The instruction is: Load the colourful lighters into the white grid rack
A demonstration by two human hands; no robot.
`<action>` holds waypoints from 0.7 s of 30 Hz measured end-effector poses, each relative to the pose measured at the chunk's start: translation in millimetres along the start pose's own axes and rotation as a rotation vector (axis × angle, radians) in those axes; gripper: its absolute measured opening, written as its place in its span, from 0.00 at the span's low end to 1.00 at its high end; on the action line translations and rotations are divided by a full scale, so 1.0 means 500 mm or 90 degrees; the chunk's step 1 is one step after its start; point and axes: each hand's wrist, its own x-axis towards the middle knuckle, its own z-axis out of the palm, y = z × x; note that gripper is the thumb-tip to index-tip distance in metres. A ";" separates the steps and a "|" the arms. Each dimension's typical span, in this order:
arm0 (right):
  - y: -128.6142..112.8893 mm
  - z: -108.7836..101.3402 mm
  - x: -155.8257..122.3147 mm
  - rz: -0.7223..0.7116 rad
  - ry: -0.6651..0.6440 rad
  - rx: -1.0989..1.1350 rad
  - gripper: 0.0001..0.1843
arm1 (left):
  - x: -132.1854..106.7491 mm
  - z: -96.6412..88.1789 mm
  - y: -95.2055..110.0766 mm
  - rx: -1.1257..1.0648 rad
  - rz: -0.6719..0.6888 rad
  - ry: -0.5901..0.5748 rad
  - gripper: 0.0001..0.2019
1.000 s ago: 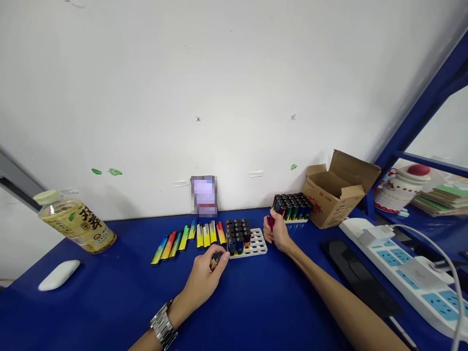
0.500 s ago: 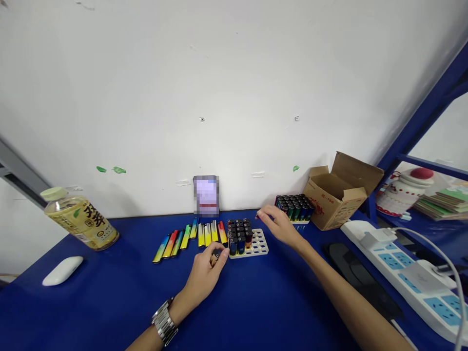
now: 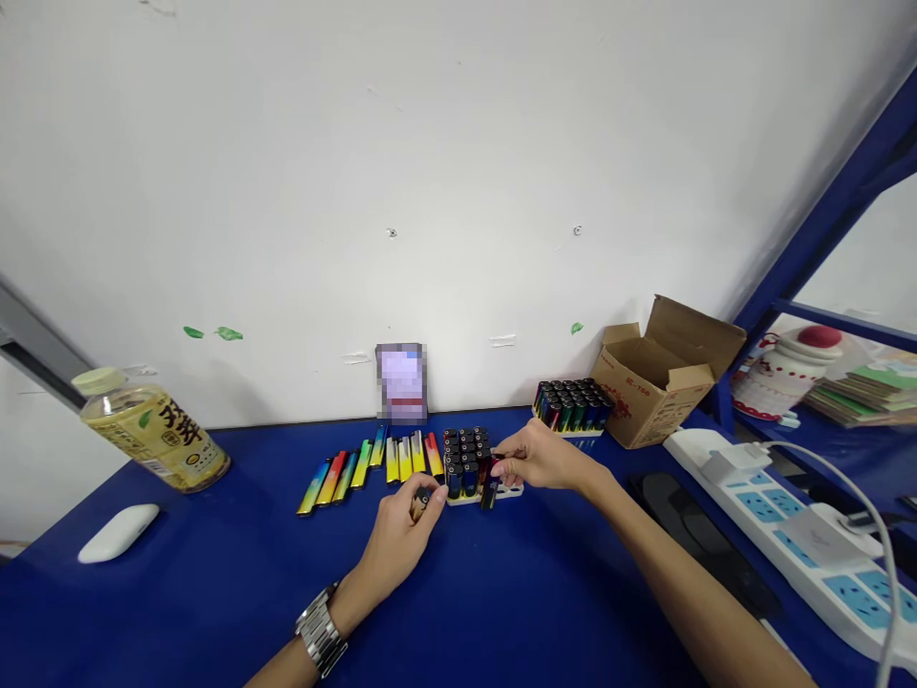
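Note:
My right hand (image 3: 534,457) pinches a dark, purple-tinged lighter (image 3: 490,492) by its upper part. It is held at the right of the upright lighters (image 3: 467,457), which stand in rows with black ends up in a white holed rack (image 3: 510,492). My fingers cover part of that rack. At the rack's left front corner, the thumb and forefinger of my left hand (image 3: 401,530) are closed round a small black and tan thing (image 3: 420,501), mostly hidden. Several lighters in bright fading colours (image 3: 348,475) lie flat to the left.
A second rack of upright lighters (image 3: 573,405) stands by the wall, beside an open cardboard box (image 3: 637,401). A phone (image 3: 402,382) leans against the wall. A dark phone (image 3: 694,535) and a power strip (image 3: 788,545) lie right; a bottle (image 3: 158,430) and white case (image 3: 118,533) left.
My right hand has come down and left from beside the far rack to the near one, bringing the lighter to its right side. My left hand has stayed in place.

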 end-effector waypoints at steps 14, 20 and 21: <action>-0.027 0.004 0.004 -0.013 -0.036 -0.172 0.22 | -0.009 -0.006 -0.011 -0.111 0.034 0.024 0.22; -0.003 -0.001 0.004 0.023 0.020 -0.067 0.28 | -0.003 -0.007 -0.011 -0.227 0.017 0.071 0.25; 0.003 0.000 0.005 0.028 0.038 -0.037 0.28 | -0.002 -0.006 -0.011 -0.255 0.001 0.070 0.25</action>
